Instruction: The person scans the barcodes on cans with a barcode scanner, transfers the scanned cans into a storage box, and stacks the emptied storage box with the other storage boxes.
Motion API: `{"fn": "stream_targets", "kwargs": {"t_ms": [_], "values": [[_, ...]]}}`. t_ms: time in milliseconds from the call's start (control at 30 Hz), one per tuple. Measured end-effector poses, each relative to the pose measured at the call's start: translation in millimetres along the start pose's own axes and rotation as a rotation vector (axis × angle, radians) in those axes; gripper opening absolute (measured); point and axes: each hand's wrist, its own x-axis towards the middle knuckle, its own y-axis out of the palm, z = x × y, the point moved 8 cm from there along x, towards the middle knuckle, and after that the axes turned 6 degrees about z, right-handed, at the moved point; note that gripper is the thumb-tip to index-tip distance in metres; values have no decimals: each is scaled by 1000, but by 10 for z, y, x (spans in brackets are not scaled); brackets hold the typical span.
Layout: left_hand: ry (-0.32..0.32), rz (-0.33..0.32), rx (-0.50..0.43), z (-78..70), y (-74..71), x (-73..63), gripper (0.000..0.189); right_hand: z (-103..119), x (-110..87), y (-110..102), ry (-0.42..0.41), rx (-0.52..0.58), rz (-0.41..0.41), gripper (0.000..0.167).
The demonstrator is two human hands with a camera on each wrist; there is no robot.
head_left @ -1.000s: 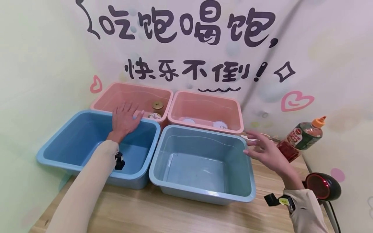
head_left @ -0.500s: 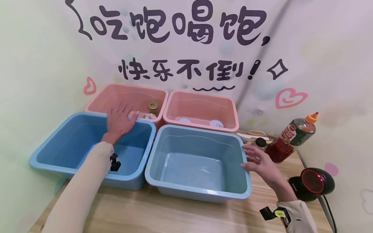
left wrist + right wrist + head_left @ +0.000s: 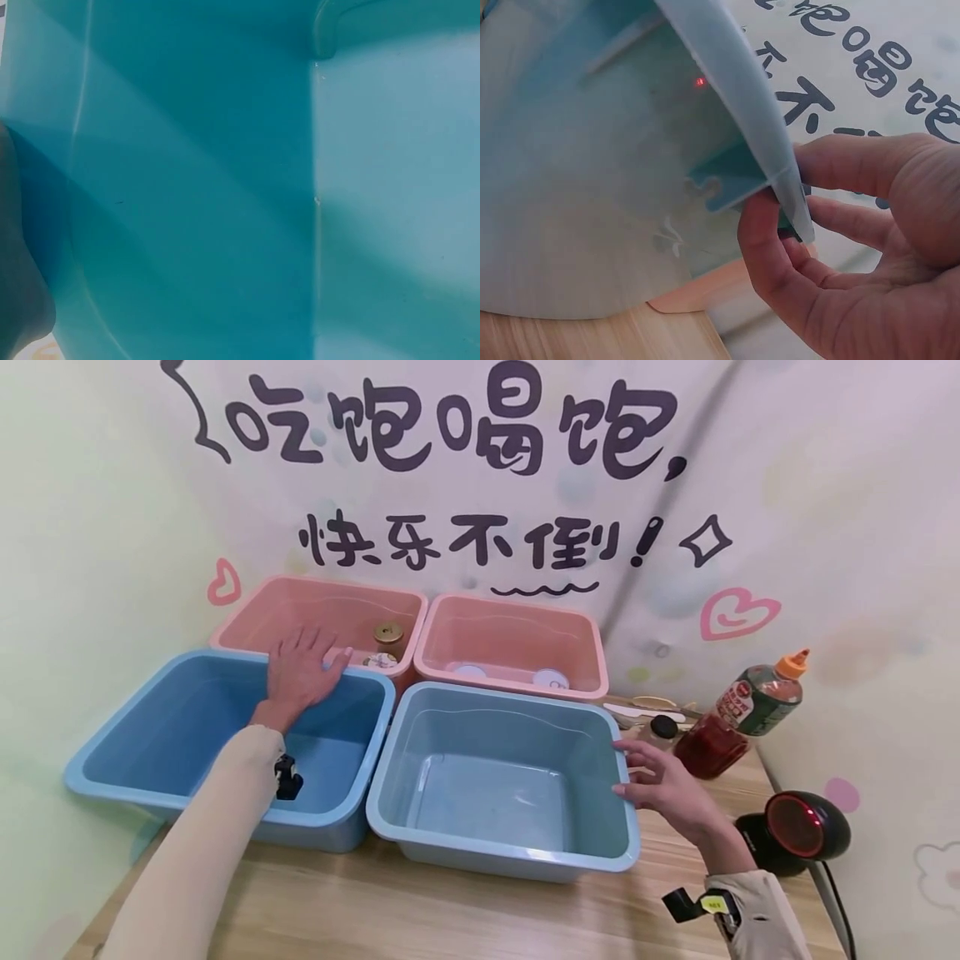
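Observation:
My left hand (image 3: 300, 672) rests over the far rim of the left blue tub (image 3: 150, 743), fingers straight and spread toward the pink tub behind. In the left wrist view, part of that hand (image 3: 22, 277) shows at the left edge, beside the tub's blue wall (image 3: 187, 187). My right hand (image 3: 678, 793) holds the right side rim of the lighter blue tub (image 3: 487, 802). Close up in the right wrist view, the thumb and curled fingers of the right hand (image 3: 885, 277) pinch the tub's rim (image 3: 754, 97) from both sides.
Behind stand two pink tubs, the left (image 3: 315, 606) holding a gold-topped can (image 3: 388, 637), the right (image 3: 517, 635) holding white round lids (image 3: 551, 678). At right are a black-capped jar (image 3: 663, 731), a red sauce bottle (image 3: 738, 714) and a black device (image 3: 806, 827) with a cable.
My right hand has come lower onto the tub's right rim, and the black-capped jar behind it now shows. The left hand stays in place while the head view shifts slightly.

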Motion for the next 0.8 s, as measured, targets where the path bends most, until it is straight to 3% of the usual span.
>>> {"fn": "stream_targets", "kwargs": {"t_ms": [233, 433, 633, 800], "values": [[-3, 41, 5, 19, -7, -17, 71, -6, 11, 25, 7, 11, 11, 68], [19, 56, -41, -91, -154, -13, 71, 12, 7, 31, 10, -1, 1, 68], [143, -9, -115, -497, -413, -1, 59, 34, -37, -4, 17, -11, -16, 68], [114, 52, -415, -812, -519, -118, 54, 32, -72, -39, 15, -16, -4, 67]]}}
